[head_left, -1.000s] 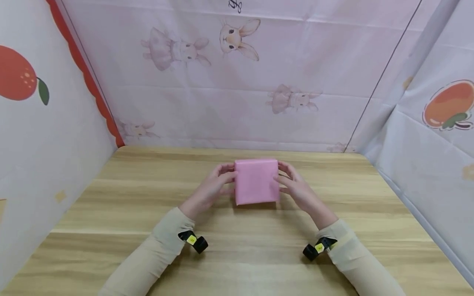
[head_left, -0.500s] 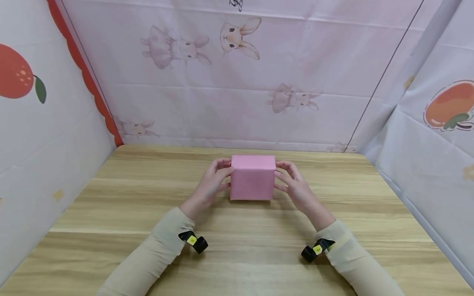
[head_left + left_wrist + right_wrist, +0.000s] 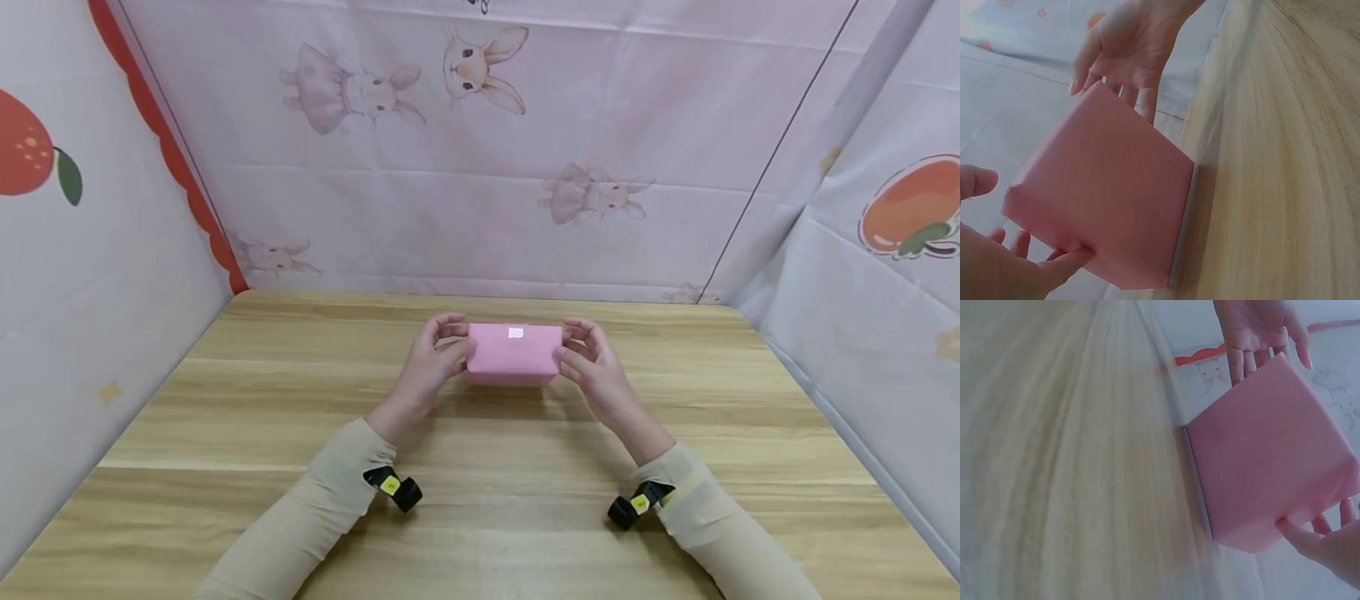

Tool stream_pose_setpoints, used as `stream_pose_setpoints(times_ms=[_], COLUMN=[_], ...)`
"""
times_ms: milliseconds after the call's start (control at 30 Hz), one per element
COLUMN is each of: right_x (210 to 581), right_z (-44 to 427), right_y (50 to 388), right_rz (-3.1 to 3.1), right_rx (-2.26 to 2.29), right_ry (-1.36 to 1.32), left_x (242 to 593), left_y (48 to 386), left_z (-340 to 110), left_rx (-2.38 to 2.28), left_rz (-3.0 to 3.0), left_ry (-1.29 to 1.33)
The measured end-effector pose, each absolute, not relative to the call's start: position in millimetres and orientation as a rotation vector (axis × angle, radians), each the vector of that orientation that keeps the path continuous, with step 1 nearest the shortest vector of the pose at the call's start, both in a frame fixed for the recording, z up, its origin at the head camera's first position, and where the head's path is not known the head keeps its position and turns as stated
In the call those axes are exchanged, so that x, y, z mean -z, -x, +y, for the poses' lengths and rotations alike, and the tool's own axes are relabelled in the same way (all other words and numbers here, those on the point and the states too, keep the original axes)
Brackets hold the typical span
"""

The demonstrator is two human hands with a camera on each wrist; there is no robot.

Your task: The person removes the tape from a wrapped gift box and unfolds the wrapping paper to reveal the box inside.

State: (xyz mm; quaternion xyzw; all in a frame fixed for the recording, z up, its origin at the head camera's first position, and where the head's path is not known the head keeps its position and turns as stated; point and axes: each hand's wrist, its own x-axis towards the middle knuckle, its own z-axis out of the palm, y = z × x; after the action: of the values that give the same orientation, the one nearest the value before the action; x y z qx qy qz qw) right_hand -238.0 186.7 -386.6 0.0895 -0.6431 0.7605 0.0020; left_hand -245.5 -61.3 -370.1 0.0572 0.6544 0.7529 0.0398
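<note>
Head view: a pink box (image 3: 514, 353) sits between the person's two hands, above the middle of the far half of a wood-grain table (image 3: 480, 517). Left hand (image 3: 422, 368) grips the box's left end, fingers bent, thumb by the near edge. Right hand (image 3: 600, 375) mirrors this at the right end, also with bent fingers. Grip: box held between the hands, fingertips on its opposite ends; firmness cannot be told.

Upper face of the box carries a small bright white patch (image 3: 516, 333); label or glare, cannot tell. Both wrist views show a broad pink face and a lower edge close to the table; contact with the wood cannot be confirmed.

Black wrist devices with yellow tags, left device (image 3: 393, 487) and right device (image 3: 637, 504), sit at the cuffs of the beige sleeves (image 3: 315, 496). Behind the table hangs a pale pink cloth (image 3: 480, 225) printed with rabbits. White side panels bear fruit prints: left panel (image 3: 90, 275) with a scalloped red border, right panel (image 3: 885, 308) creased.
</note>
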Motion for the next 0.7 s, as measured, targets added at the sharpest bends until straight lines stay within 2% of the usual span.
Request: stream_pose_setpoints(times_ms=[300,567,700], right_x=[393.4,394.9,391.9], right_z=[185.2,188.0,195.2], right_y=[241.8,243.1,243.6], right_rz=[-2.024,-2.177,-2.362], right_rx=[-2.304,-2.184,-1.986], right_ry=[-0.351,-0.365,-0.419], left_x=[377.3,383.8,382.0], left_y=[249.3,259.1,262.4], left_z=[-64.7,-78.1,-84.7], left_rx=[-2.196,-1.83,-1.685], left_rz=[2.149,2.362,2.448], left_ry=[-0.267,-0.451,-0.563])
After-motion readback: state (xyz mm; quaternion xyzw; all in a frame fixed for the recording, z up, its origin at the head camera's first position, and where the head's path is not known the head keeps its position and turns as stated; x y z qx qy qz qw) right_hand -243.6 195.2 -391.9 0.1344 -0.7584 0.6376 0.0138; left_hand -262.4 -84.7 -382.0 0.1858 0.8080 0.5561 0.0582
